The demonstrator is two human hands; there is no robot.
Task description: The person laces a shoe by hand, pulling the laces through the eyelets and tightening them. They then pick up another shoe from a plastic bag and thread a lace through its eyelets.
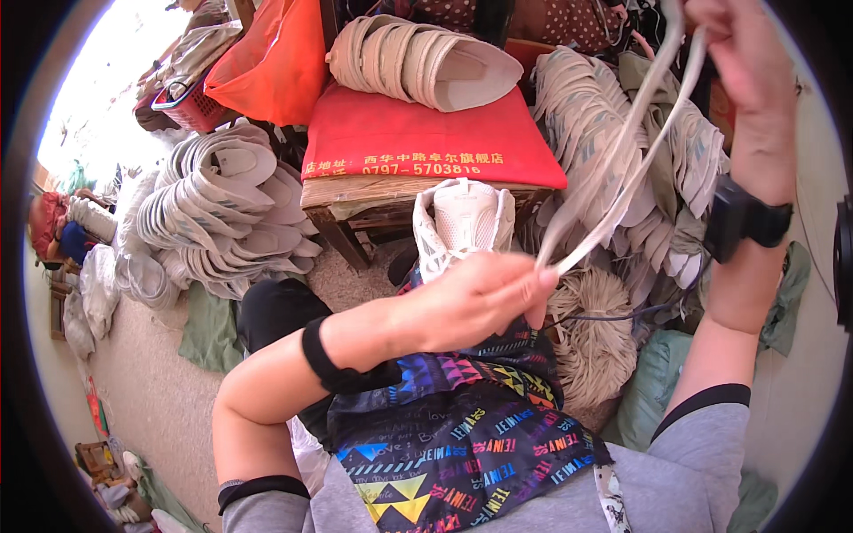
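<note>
A white shoelace (608,226) is stretched in long strands between my two hands. My left hand (484,298) is closed in a pinch on its lower end, above my lap. Raised at the upper right, my right hand (733,49) is closed around the upper part of the lace. Just behind my left hand stands a whitish shoe upper (462,218) with mesh on its tongue and lacing along its front. Its lower part is hidden by my left hand. Whether the held lace runs into this upper, I cannot tell.
A wooden stool (355,202) with a red cover (426,142) bears a row of nested shoe uppers (418,62). Stacked uppers lie left (209,209) and right (591,115). A bundle of pale laces (593,342) sits right of my lap. An orange bag (267,67) hangs behind.
</note>
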